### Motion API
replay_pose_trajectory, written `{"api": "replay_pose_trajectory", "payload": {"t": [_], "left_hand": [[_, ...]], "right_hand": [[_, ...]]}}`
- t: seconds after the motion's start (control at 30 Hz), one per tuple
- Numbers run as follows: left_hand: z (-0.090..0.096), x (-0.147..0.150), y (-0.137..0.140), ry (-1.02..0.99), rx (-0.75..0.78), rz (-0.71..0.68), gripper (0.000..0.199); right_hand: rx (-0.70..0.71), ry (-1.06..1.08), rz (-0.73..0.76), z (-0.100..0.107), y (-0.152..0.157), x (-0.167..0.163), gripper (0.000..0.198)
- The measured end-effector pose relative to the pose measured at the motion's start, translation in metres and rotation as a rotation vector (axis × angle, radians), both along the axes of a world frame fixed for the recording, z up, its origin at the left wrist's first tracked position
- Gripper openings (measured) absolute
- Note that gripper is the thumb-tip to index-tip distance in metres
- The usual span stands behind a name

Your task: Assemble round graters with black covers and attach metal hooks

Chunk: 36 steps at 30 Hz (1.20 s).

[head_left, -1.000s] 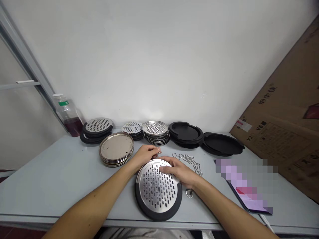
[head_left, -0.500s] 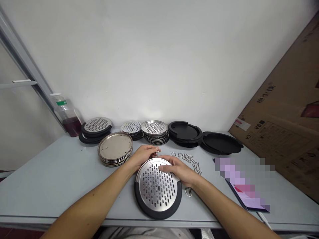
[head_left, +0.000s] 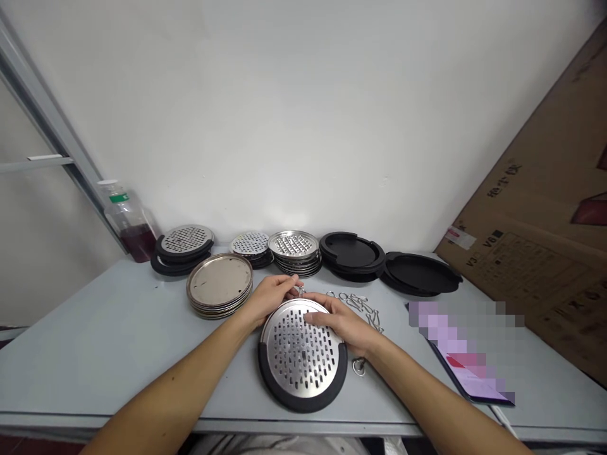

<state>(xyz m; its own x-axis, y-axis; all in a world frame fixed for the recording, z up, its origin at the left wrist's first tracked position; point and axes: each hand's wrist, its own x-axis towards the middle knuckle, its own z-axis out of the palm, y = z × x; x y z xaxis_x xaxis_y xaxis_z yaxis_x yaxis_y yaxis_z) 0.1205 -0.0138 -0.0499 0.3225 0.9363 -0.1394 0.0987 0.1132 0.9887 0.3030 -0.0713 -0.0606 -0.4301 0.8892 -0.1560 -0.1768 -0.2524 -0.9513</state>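
Observation:
A round metal grater (head_left: 303, 354) with a black rim along its lower edge is tilted toward me near the table's front. My right hand (head_left: 344, 322) grips its upper right, thumb on the perforated face and fingers behind. At the top edge, my left hand (head_left: 275, 297) pinches a small metal clip (head_left: 300, 290) between thumb and fingertips. Whether the clip passes through the grater is too small to tell. Several loose metal clips (head_left: 358, 303) lie just beyond my right hand, and a metal ring (head_left: 359, 366) rests beside my right wrist.
Along the wall stand stacks of perforated discs (head_left: 294, 246), black round holders (head_left: 353, 253) and assembled graters (head_left: 186, 240). Plain metal discs (head_left: 220, 281) are stacked at left. A bottle of dark liquid (head_left: 135, 234) stands at the back left. A phone (head_left: 469, 373) and a large carton (head_left: 535, 253) are on the right.
The grater has risen very slightly in view. My left fingers have shifted a little around the clip; my right hand keeps its hold.

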Motion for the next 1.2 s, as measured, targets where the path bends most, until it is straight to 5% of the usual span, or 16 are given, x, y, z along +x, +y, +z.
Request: {"api": "replay_pose_trajectory", "payload": {"t": [0.2, 0.37, 0.53, 0.7, 1.2], "left_hand": [[0.017, -0.010, -0.015, 0.050, 0.055, -0.020, 0.045], [0.029, -0.025, -0.032, 0.147, 0.097, -0.197, 0.045], [0.026, -0.046, -0.050, 0.168, 0.185, -0.319, 0.084], [0.011, -0.052, -0.067, 0.510, 0.498, -0.361, 0.121], [0.000, -0.049, -0.066, 0.682, 0.794, -0.419, 0.112]], "right_hand": [[0.022, 0.023, -0.055, 0.000, -0.001, 0.000, 0.050], [0.002, 0.035, -0.114, 0.004, -0.002, 0.000, 0.049], [-0.042, 0.060, -0.199, 0.008, -0.002, 0.000, 0.061], [-0.081, 0.088, -0.264, 0.008, 0.000, 0.001, 0.068], [-0.095, 0.083, -0.331, 0.006, 0.000, -0.001, 0.064]]}}
